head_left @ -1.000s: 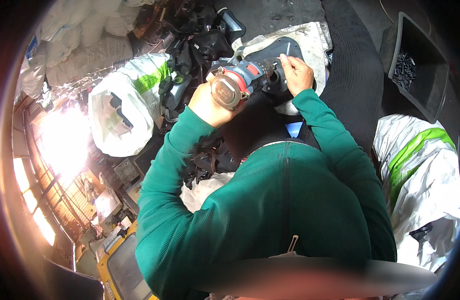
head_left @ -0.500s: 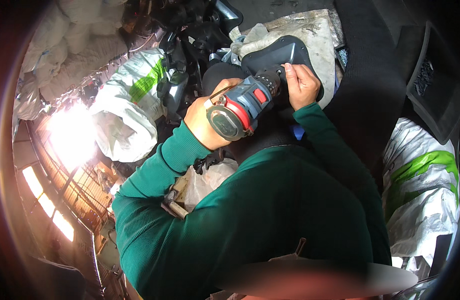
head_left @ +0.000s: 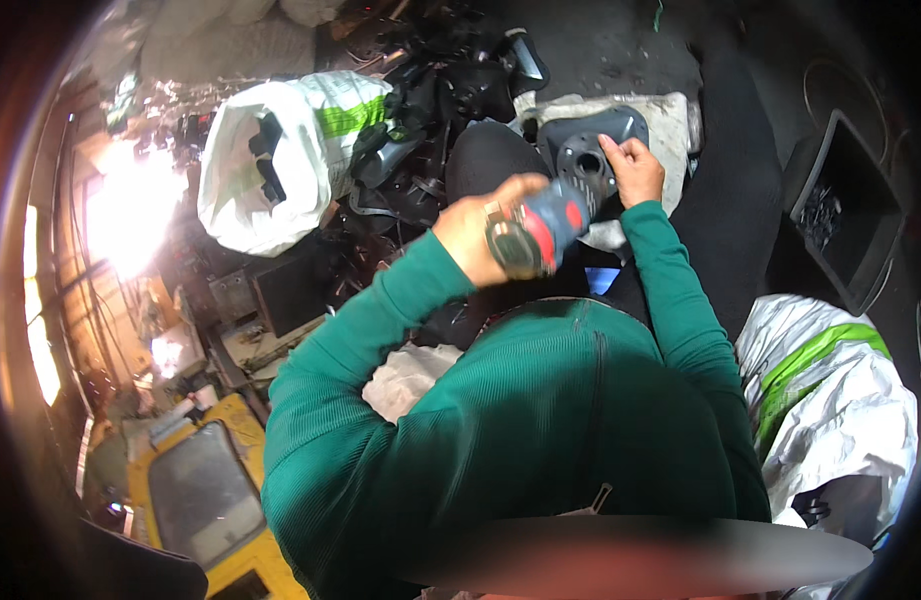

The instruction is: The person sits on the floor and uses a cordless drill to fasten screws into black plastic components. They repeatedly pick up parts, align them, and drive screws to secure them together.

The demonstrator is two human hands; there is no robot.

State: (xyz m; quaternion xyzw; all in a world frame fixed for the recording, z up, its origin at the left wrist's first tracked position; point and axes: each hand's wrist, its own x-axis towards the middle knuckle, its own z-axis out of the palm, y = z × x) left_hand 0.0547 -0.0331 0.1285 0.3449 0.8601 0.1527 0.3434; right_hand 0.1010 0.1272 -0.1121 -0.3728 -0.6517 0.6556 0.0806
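Observation:
My left hand [head_left: 477,238] is wrapped round a blue and red cordless drill [head_left: 552,228], which is blurred by motion. The drill's nose points up and right, toward a dark grey moulded part [head_left: 628,126] with a round flange and a hole in it. My right hand [head_left: 638,174] is pinched at the flange's right edge, and whatever lies between its fingertips is too small to make out. The moulded part rests on a dirty whitish pad [head_left: 676,125] between my knees. The drill hides the near edge of the flange.
To the left, a white and green sack [head_left: 265,215] lies open with dark pieces inside, beside a heap of black parts [head_left: 405,165]. At right stands a black bin [head_left: 860,240] holding small dark fasteners [head_left: 820,215]. Another white and green sack [head_left: 780,345] is below it.
The drill has drawn back from the part, down and left, uncovering the flange and its hole. My right hand stays pinched beside the flange. The whole view has shifted.

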